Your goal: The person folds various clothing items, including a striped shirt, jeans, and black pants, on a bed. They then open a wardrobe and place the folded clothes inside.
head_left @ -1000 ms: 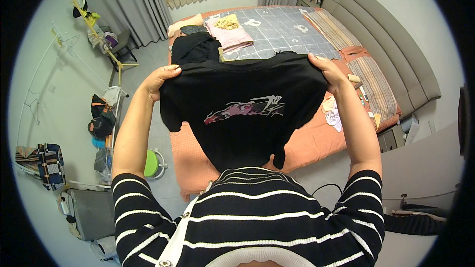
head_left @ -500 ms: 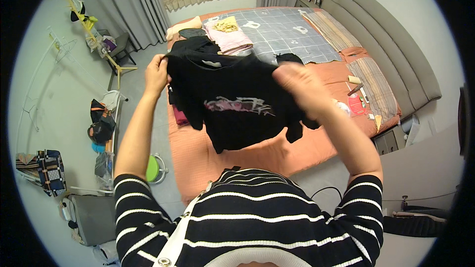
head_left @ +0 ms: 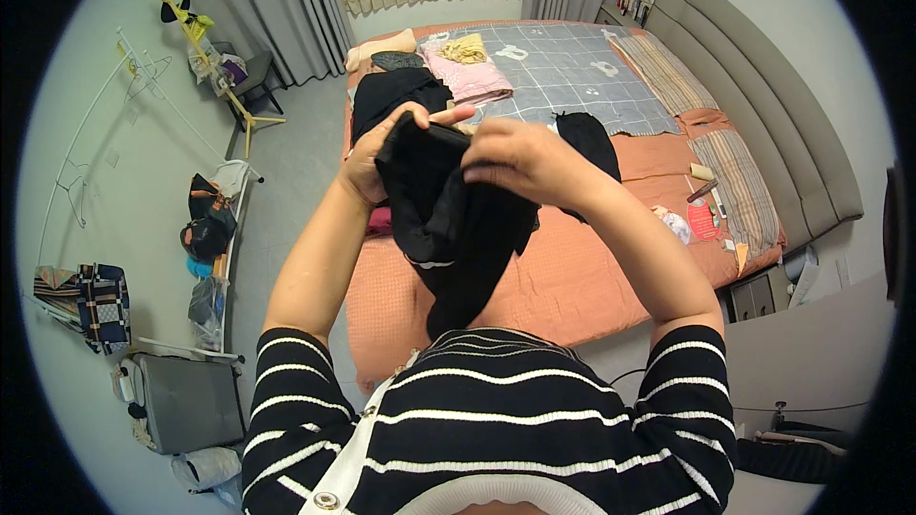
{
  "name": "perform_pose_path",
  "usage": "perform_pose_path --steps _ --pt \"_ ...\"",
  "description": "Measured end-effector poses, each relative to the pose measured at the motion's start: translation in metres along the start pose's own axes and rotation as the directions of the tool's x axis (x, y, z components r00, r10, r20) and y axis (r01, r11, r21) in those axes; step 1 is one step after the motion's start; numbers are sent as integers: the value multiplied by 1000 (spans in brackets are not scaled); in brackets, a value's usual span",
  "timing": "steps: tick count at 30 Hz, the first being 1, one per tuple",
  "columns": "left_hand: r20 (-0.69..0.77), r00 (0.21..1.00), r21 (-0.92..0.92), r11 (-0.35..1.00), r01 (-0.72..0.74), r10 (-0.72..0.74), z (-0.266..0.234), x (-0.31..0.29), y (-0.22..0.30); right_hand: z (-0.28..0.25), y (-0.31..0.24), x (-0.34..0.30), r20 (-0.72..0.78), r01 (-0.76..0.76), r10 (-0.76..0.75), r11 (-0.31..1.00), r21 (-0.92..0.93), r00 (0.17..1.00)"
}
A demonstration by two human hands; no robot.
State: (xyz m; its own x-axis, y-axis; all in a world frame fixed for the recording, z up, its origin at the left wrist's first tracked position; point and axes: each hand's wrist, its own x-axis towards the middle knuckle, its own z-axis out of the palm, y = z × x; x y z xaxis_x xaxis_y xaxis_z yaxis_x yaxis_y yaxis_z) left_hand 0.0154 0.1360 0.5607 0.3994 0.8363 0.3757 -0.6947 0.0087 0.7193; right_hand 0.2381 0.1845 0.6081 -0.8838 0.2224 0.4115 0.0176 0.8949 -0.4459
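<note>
A black shirt (head_left: 468,238) hangs bunched from both hands above the bed, its collar side up and its lower part drooping toward me. My left hand (head_left: 382,157) grips its upper left edge, thumb on top and one finger stretched to the right. Close by, my right hand (head_left: 520,157) pinches the cloth at the upper right, fingers curled in and slightly blurred. The printed front is out of sight in the folds. Behind the hands lies a pile of dark clothes (head_left: 396,95); another black garment (head_left: 587,145) rests to the right of my right hand.
The bed (head_left: 563,277) has an orange cover and a grey checked sheet (head_left: 553,72). A folded pink cloth (head_left: 468,76) bears a yellow one (head_left: 464,50). Small items, including a red fan-shaped piece (head_left: 703,219), lie near the striped pillows (head_left: 735,181). A white rack (head_left: 67,172) stands at left.
The shirt was spread wide with its print facing me; now it is gathered and folded. My hands have come together, the right moving left and the left moving right.
</note>
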Motion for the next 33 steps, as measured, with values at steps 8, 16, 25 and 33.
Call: perform_pose_path --steps 8,16,25,33 --pt "-21 976 -71 974 213 -215 -2 1 -31 17 38 -4 -7 -86 96 913 399 995" --pt "-383 911 137 967 217 -150 18 -1 -31 13 37 -15 -32 -292 416 688 664 909" --pt "-310 875 867 489 100 372 22 9 -26 2 37 -19 59 -301 314 815 495 948" --pt "-97 959 989 130 64 268 27 22 68 -8 34 -47 343 -520 431 822 232 834"
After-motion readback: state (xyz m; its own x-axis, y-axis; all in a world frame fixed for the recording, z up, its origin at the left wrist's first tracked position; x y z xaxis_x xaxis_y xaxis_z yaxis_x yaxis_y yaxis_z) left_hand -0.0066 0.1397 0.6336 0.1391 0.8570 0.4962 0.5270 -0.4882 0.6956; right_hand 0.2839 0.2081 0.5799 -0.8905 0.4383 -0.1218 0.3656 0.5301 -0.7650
